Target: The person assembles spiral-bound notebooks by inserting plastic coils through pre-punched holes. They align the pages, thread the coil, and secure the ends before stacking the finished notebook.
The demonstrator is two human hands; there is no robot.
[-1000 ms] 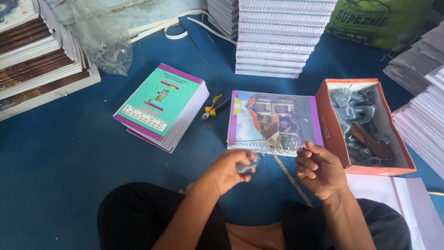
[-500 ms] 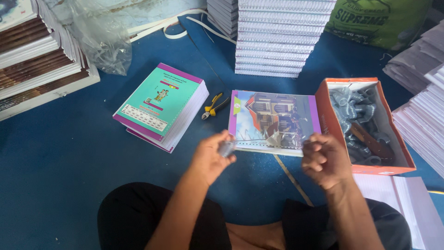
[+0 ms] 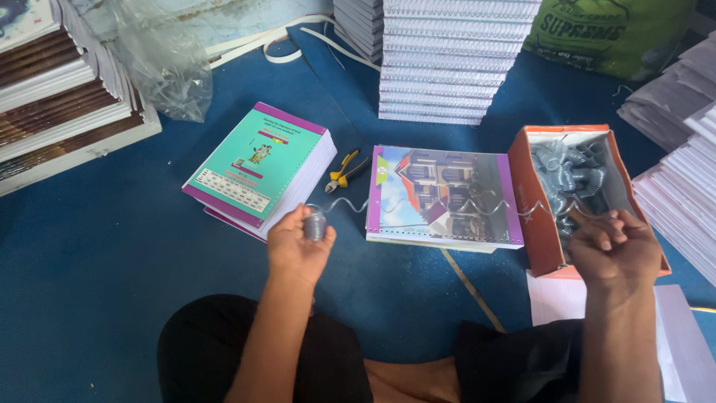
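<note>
At the far left, stacked books (image 3: 63,97) and a crumpled clear plastic bag (image 3: 160,71) sit at the edge of the blue floor (image 3: 97,261); nearer in lies a pile of teal-covered notebooks with purple edges (image 3: 257,168), with yellow-handled pliers (image 3: 344,170) just beside it. The left hand (image 3: 298,246) is closed around the still-tight end of a metal spiral wire (image 3: 316,222), and from there the wire runs rightward in loose waves, passing just above the near edge of the notebook with a house picture on its cover (image 3: 440,194) that lies between the two hands. The right hand (image 3: 615,246) pinches the other end of the wire, held over the near side of an orange box (image 3: 526,201) filled with more coils (these look tightly wound, unlike the stretched one). The hands are well apart, each clamped on one end. Behind stand a tall stack of spiral-bound notebooks (image 3: 455,60) and a green sack (image 3: 611,33), with white paper stacks (image 3: 686,179) at the right. By my judgement the step in hand is stretching the spiral open; the next move calls for keeping even tension and lining one end up with the punched holes along the notebook's edge
</note>
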